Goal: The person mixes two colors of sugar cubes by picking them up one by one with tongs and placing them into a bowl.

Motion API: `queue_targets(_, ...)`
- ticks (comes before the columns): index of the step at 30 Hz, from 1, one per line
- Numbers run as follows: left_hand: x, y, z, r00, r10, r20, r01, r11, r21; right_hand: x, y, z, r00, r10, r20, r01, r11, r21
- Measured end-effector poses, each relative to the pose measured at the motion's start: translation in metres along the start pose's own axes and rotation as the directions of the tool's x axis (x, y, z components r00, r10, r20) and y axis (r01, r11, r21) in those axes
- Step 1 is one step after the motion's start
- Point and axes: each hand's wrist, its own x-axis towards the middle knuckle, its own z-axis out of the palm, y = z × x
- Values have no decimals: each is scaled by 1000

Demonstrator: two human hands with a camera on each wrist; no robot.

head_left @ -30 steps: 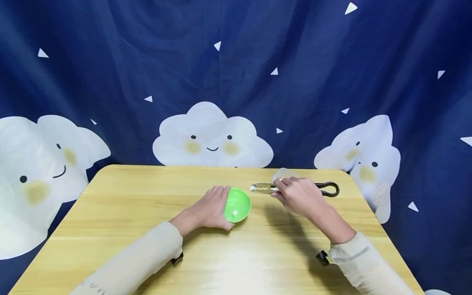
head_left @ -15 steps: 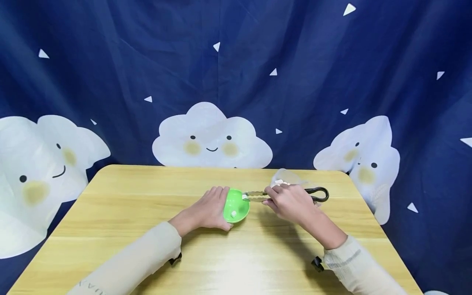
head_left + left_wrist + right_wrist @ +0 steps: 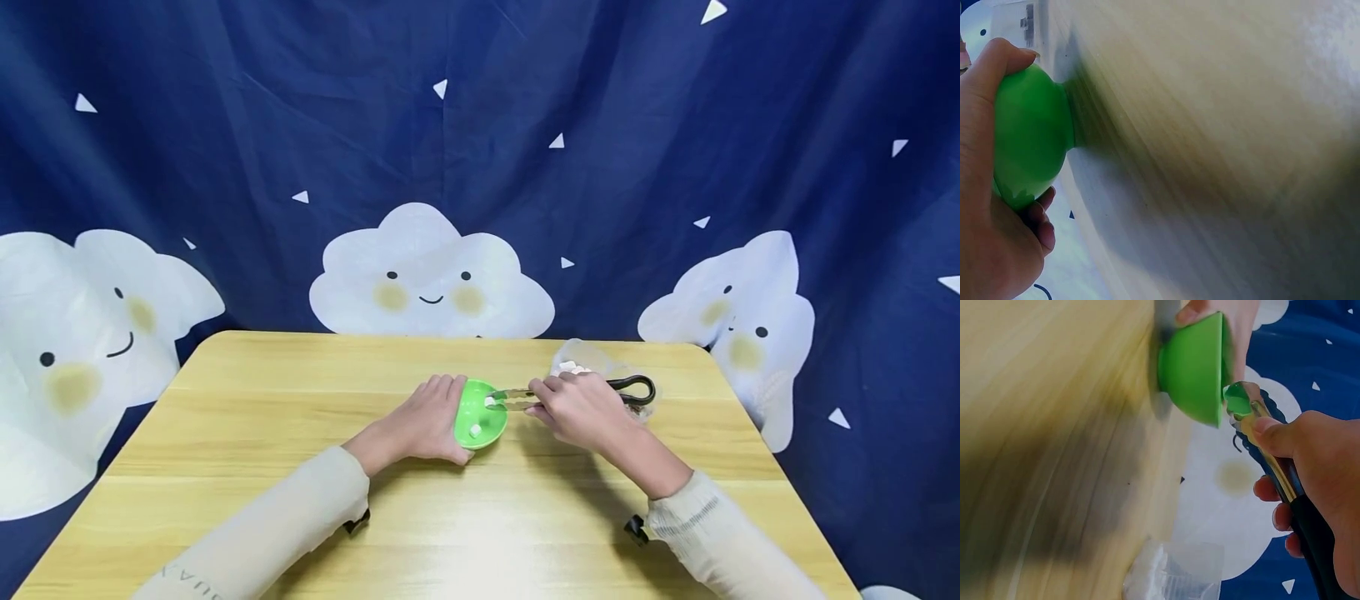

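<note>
My left hand (image 3: 420,423) grips a small green bowl (image 3: 482,417) by its left side, thumb near the front and fingers behind. In the left wrist view the bowl (image 3: 1032,134) shows its outer wall, with its foot toward the table. A small white cube (image 3: 475,431) lies inside the bowl. My right hand (image 3: 585,412) holds metal tongs (image 3: 516,395) with black handles by the arms. The tong tips are over the bowl's far right part, with another white cube (image 3: 490,402) between them. From the right wrist, the scalloped tips of the tongs (image 3: 1275,472) show right at the bowl's rim.
A clear plastic container or bag (image 3: 577,353) with several white cubes stands behind my right hand, partly hidden by it. The light wooden table (image 3: 285,400) ends at a dark blue curtain (image 3: 480,125) with cloud faces.
My right hand has moved left with the tongs, bringing their tips and the white cube from right of the bowl to over it. My left hand and the bowl stay nearly in place.
</note>
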Motion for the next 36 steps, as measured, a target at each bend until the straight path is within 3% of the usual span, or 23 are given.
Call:
queue_targets(7, 1, 0, -1, 1000, -4, 12, 4, 1000, -6, 3, -3, 10, 999, -35, 24, 35, 999, -19)
queue_targets(19, 0, 0, -1, 1000, -7, 12, 7, 1000, -7, 15, -8, 9, 994, -90, 63, 94, 992, -80)
queue_targets(36, -1, -1, -1, 1000, -2, 8, 2, 1000, -17, 21, -15, 3, 993, -81, 89, 89, 992, -91)
